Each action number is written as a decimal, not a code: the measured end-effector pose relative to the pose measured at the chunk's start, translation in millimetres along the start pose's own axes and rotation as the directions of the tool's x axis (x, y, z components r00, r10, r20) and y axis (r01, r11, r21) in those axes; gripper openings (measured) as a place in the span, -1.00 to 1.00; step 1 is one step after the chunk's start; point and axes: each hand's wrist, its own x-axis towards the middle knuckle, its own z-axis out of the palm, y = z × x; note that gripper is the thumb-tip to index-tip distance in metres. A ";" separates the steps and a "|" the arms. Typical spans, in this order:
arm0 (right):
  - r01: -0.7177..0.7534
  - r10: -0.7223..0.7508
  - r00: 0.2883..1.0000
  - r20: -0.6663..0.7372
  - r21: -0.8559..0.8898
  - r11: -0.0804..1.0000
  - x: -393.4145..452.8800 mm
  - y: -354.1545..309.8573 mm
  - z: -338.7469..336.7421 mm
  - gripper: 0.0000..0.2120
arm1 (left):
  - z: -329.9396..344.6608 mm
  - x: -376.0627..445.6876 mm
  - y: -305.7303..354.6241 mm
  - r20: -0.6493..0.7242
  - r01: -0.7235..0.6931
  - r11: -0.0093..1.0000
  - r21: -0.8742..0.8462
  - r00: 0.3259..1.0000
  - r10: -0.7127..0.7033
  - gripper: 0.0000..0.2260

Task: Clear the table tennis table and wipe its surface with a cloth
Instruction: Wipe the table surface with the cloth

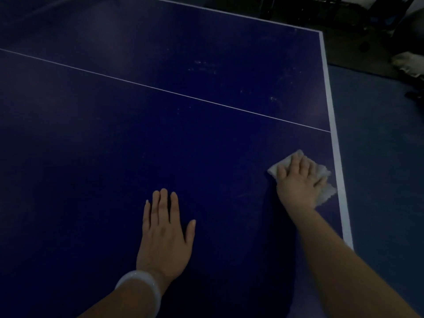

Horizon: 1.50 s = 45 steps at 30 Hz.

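Observation:
The dark blue table tennis table [160, 125] fills most of the view, with a thin white centre line and a white edge band on the right. My right hand [298, 182] lies flat on a white cloth [325, 189] near the right edge and presses it onto the surface with straight fingers. My left hand [164, 228] rests flat on the table, palm down and fingers spread, to the left of the cloth; it holds nothing. A pale bangle sits on my left wrist. Faint dusty marks show on the far right part of the table.
Beyond the table's right edge lies a blue-grey floor [378, 157]. At the upper right, in shadow, stand dark furniture legs [371, 17] and a pale bundle [406, 63] on the floor. The room is dim.

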 end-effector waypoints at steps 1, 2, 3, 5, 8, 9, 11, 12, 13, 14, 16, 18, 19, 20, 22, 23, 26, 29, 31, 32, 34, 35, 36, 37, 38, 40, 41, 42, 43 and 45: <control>0.007 -0.007 1.000 -0.003 -0.024 1.000 -13.5 -20.1 5.6 -0.40 | -0.3 -0.1 0.4 -0.004 0.000 1.000 0.007 1.000 0.000 -0.30; 0.084 -0.084 0.996 0.000 -0.054 0.995 -29.7 -42.1 12.4 -0.40 | -0.4 -0.1 0.3 -0.007 0.000 1.000 0.014 1.000 0.000 -0.30; 0.217 -0.218 0.976 -0.003 -0.066 0.974 -47.9 -63.9 20.4 -0.39 | -0.3 -0.1 0.2 -0.007 0.000 1.000 0.022 1.000 0.000 -0.29; 0.523 -0.524 0.852 0.001 -0.046 0.851 -85.4 -96.3 35.5 -0.39 | 0.1 -0.1 -0.1 -0.006 -0.003 0.999 0.037 1.000 0.003 -0.29; 0.731 -0.728 0.681 0.080 -0.015 0.683 -104.5 -90.0 35.6 -0.39 | -0.1 0.7 -0.9 -0.018 -0.005 1.000 0.030 1.000 0.006 -0.28; 0.729 -0.726 0.684 0.072 -0.029 0.684 -95.4 -72.2 32.6 -0.39 | -0.2 0.5 -1.0 -0.019 -0.006 1.000 0.026 1.000 0.006 -0.28; 0.616 -0.617 0.787 0.022 -0.089 0.783 -64.9 -24.7 23.5 -0.40 | -0.6 -0.6 -0.9 -0.023 -0.008 1.000 0.012 1.000 0.008 -0.28; 0.506 -0.509 0.861 0.002 -0.110 0.855 -46.0 0.8 16.7 -0.39 | -1.0 -0.9 -0.9 -0.023 -0.009 1.000 0.005 1.000 0.009 -0.28; 0.376 -0.378 0.926 0.001 -0.113 0.920 -28.8 23.8 9.7 -0.39 | -1.4 -1.3 -0.9 -0.020 -0.008 1.000 0.003 1.000 0.008 -0.28; 0.244 -0.245 0.970 0.007 -0.085 0.966 -16.2 40.9 2.3 -0.39 | -1.8 -1.1 -0.9 -0.016 -0.006 1.000 0.002 1.000 0.006 -0.28; 0.047 -0.047 0.999 0.007 0.001 0.999 -5.0 51.0 -5.7 -0.40 | -2.3 -1.1 -0.1 -0.015 -0.003 1.000 0.007 1.000 0.003 -0.28; 0.004 -0.004 1.000 -0.011 0.005 1.000 -14.4 32.0 -0.8 -0.40 | -3.2 -1.1 0.9 -0.018 -0.001 1.000 0.014 1.000 0.001 -0.27; 0.066 -0.066 0.998 -0.020 -0.017 0.998 -26.4 18.7 4.7 -0.40 | -3.4 -0.9 1.1 -0.020 -0.001 1.000 0.016 1.000 0.002 -0.27; 0.186 -0.187 0.982 -0.031 -0.035 0.982 -43.9 4.5 11.6 -0.40 | -3.3 -0.7 1.1 -0.023 -0.001 1.000 0.018 1.000 0.002 -0.27; 0.491 -0.492 0.870 -0.021 -0.062 0.869 -88.1 -16.8 25.2 -0.42 | -2.9 -0.3 0.4 -0.035 -0.004 1.000 0.023 0.999 0.004 -0.27; 0.616 -0.617 0.787 0.009 -0.069 0.785 -109.5 -19.5 29.9 -0.43 | -2.4 -0.4 0.1 -0.037 -0.005 1.000 0.021 0.999 0.006 -0.27; 0.783 -0.778 0.623 0.084 -0.061 0.620 -128.8 8.9 29.6 -0.45 | -1.1 -0.5 0.4 -0.039 -0.005 1.000 0.002 0.999 0.005 -0.27; 0.642 -0.643 0.765 0.040 -0.135 0.755 -82.9 55.6 11.8 -0.45 | -0.5 -0.8 0.3 -0.044 -0.009 1.000 -0.005 0.999 0.009 -0.28; 0.424 -0.423 0.906 0.031 -0.105 0.900 -44.1 76.5 -3.7 -0.44 | -0.6 -0.8 0.1 -0.043 -0.010 1.000 0.008 0.999 0.010 -0.28; 0.327 -0.325 0.945 0.036 -0.081 0.942 -30.0 80.5 -9.5 -0.43 | -0.5 -0.7 0.1 -0.044 -0.009 1.000 0.009 0.999 0.010 -0.28; 0.228 -0.226 0.973 0.050 -0.038 0.973 -21.6 77.3 -14.6 -0.41 | -0.4 -0.7 0.2 -0.043 -0.009 1.000 0.006 0.999 0.009 -0.27; 0.229 -0.228 0.972 0.051 -0.027 0.973 -27.5 73.4 -13.8 -0.41 | -0.5 -0.6 0.0 -0.043 -0.009 1.000 0.004 0.999 0.009 -0.27; 0.267 -0.265 0.963 0.044 -0.040 0.963 -40.2 69.6 -10.2 -0.41 | -0.8 -0.6 0.0 -0.044 -0.010 1.000 0.001 0.999 0.010 -0.27; 0.341 -0.339 0.940 0.038 -0.065 0.938 -59.6 66.0 -4.4 -0.41 | -1.2 -0.9 0.1 -0.045 -0.011 1.000 0.001 0.999 0.011 -0.27; 0.438 -0.436 0.899 0.042 -0.087 0.895 -83.7 62.6 1.6 -0.42 | -1.5 -1.0 0.4 -0.046 -0.011 1.000 0.003 0.999 0.011 -0.27; 0.633 -0.629 0.774 0.071 -0.082 0.770 -132.1 63.3 13.3 -0.42 | -2.0 -1.2 0.8 -0.045 -0.009 1.000 0.005 0.999 0.009 -0.27; 0.708 -0.703 0.706 0.086 -0.066 0.703 -148.9 68.7 16.8 -0.42 | -2.1 -1.1 0.9 -0.045 -0.008 1.000 0.006 0.999 0.009 -0.28; 0.754 -0.748 0.657 0.094 -0.068 0.654 -156.0 77.9 18.0 -0.43 | -1.9 -1.0 0.9 -0.044 -0.009 1.000 0.004 0.999 0.009 -0.28; 0.763 -0.758 0.646 0.089 -0.088 0.641 -155.4 89.5 17.1 -0.43 | -1.8 -0.9 0.9 -0.044 -0.009 1.000 0.002 0.999 0.009 -0.28; 0.622 -0.620 0.782 0.054 -0.123 0.774 -144.5 111.0 8.9 -0.42 | -2.2 -1.0 0.8 -0.039 -0.004 1.000 -0.004 0.999 0.004 -0.28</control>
